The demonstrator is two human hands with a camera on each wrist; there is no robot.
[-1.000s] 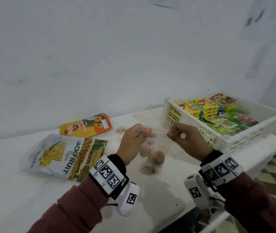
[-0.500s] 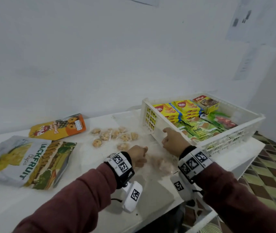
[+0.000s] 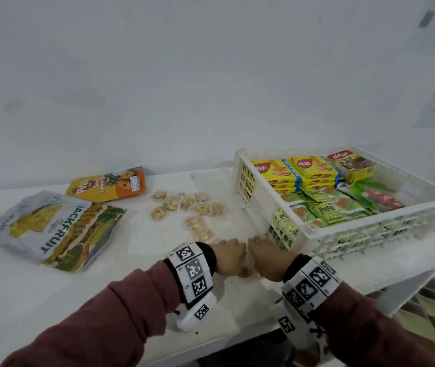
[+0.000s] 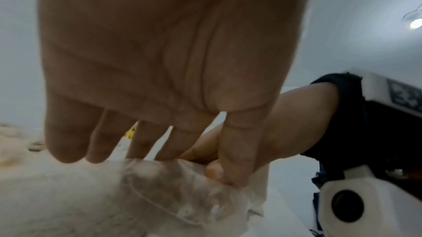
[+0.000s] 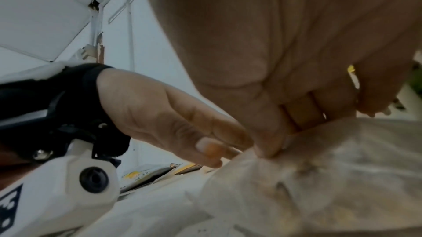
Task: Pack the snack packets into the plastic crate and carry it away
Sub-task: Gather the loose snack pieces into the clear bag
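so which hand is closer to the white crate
Right. The right hand sits just off the crate at its near left corner, pinching the clear bag. The left hand is beside it, on the side away from the crate, pinching the same bag.

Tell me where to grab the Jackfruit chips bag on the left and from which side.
Likely best at its near right edge, coming from above with the left hand. The Jackfruit chips bag lies flat on the table, overlapping another pouch there, so the lifted edge gives fingers room to slip under and pinch.
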